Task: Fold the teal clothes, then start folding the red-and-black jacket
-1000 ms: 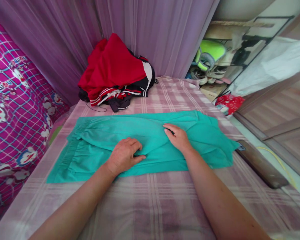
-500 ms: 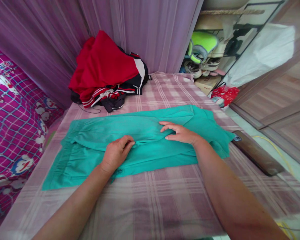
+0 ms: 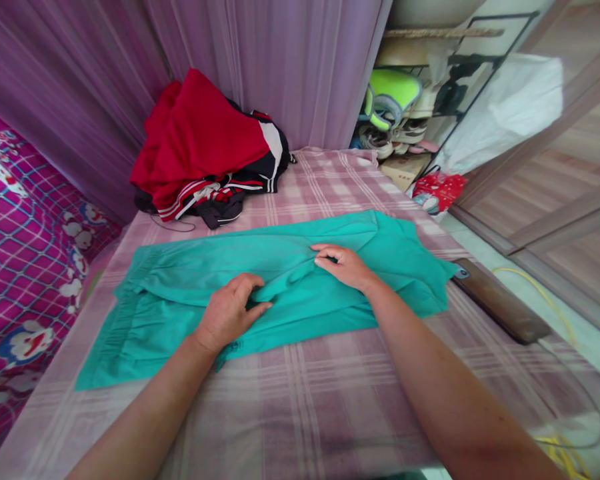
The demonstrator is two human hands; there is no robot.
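Observation:
Teal pants (image 3: pixel 180 267) lie folded lengthwise across a plaid sheet, the gathered elastic waistband (image 3: pixel 123 320) to the left. A small dark print shows near their front edge. My left hand (image 3: pixel 233 308) rests on the middle of the pants, thumb and fingers apart, holding nothing. To its right, my right hand (image 3: pixel 343 265) pinches a raised fold of the teal cloth between thumb and fingers. Wrinkles run through the fabric between both hands.
Behind the pants, a heap of red and dark clothes (image 3: pixel 205 133) sits against a purple curtain (image 3: pixel 310 73). A phone (image 3: pixel 503 300) with a cable lies at the right edge of the plaid sheet (image 3: pixel 300 413). A shoe rack (image 3: pixel 453 117) stands beyond.
My left hand has opened from a pinch and let go of the cloth. My right hand has closed its fingers on a fold. The whole view has shifted slightly.

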